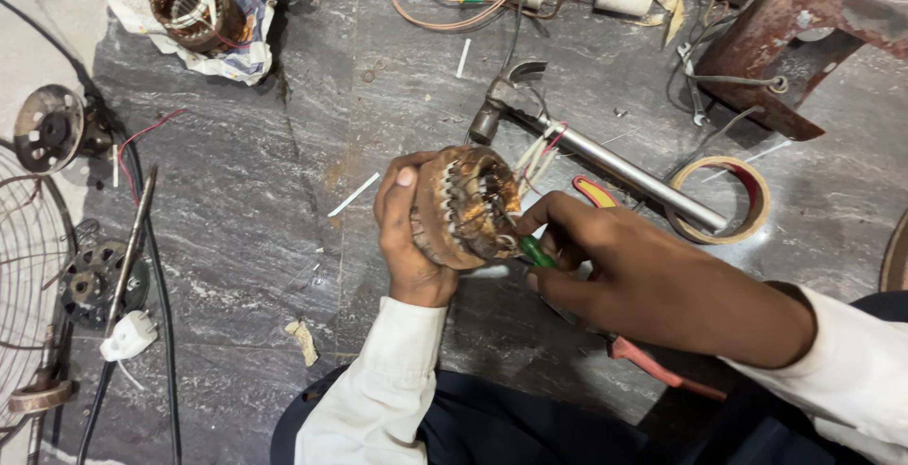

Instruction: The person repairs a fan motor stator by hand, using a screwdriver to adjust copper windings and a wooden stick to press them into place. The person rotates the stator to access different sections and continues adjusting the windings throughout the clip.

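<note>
White sleeves frame the near edge. Left hand (409, 238) wraps closed around a rusty motor stator (465, 205), held above the grey stone floor (246, 200). Right hand (624, 271) pinches a green-handled tool (535, 252) against the stator's windings. Beyond lie a hammer (586, 148) and, right of it, a tape roll (721, 200).

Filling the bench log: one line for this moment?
left hand: holds stator | right hand: green-handled tool at windings | hammer behind
</note>
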